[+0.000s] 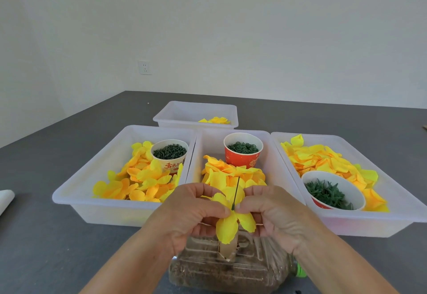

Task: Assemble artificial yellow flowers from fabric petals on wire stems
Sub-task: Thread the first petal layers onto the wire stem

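My left hand point(191, 215) and my right hand point(272, 212) meet in front of me, both pinching a part-built yellow fabric flower point(228, 224). A thin dark wire stem point(236, 193) sticks up from between my fingertips, tilted slightly right. Yellow petals hang down below my fingers, and one curls up behind my left fingers. The flower is held above a cardboard tube point(227, 251) that stands on a clear plastic bottle point(219, 270) lying on its side.
Three white trays point(76, 197) point(198, 155) point(392, 215) of loose yellow petals stand side by side beyond my hands, each with a paper cup point(169, 159) point(242, 155) point(332, 189) of green parts. A fourth tray point(196, 113) sits behind. The table point(46, 247) is dark grey.
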